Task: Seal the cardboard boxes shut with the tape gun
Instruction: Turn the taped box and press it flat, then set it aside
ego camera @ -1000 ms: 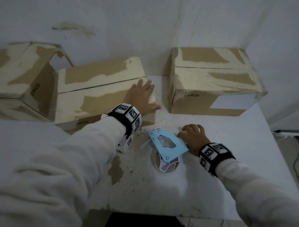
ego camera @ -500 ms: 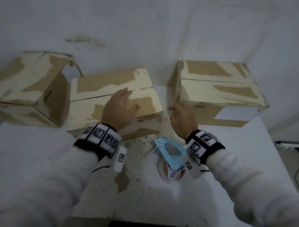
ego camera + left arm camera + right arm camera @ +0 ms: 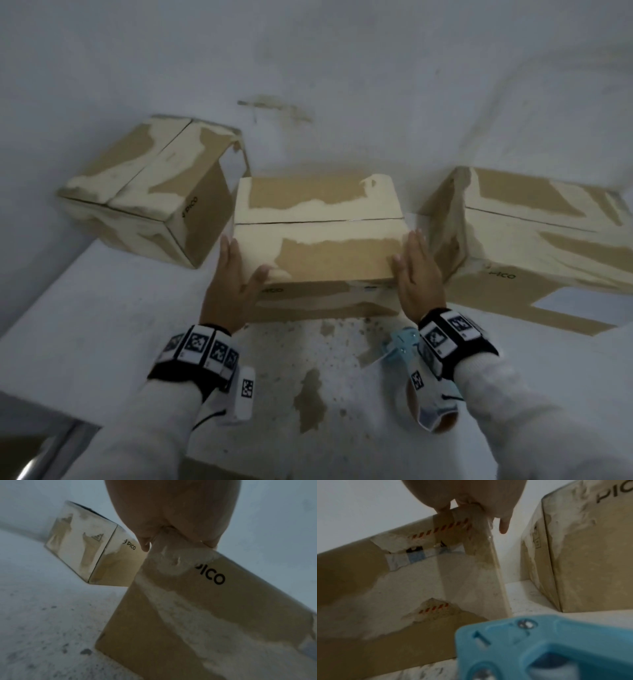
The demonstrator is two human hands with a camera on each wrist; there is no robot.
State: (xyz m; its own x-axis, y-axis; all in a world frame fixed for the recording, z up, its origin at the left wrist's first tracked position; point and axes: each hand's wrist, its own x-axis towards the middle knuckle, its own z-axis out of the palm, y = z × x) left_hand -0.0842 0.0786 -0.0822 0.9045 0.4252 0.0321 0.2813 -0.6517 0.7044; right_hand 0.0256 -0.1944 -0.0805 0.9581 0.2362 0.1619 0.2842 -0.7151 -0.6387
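Three worn cardboard boxes stand on the white table. I hold the middle box between both hands. My left hand lies flat against its left end, thumb over the top front corner. My right hand presses flat on its right end, fingers straight. The top flaps meet in an untaped seam. The light blue tape gun lies on the table under my right wrist, held by neither hand.
The left box sits at an angle close to the middle one, and the right box leaves a narrow gap. A white wall is right behind. The stained table drops off at the near left.
My right hand has left the tape gun and gone to the middle box's right end. My left hand slid from the box's top to its left end.
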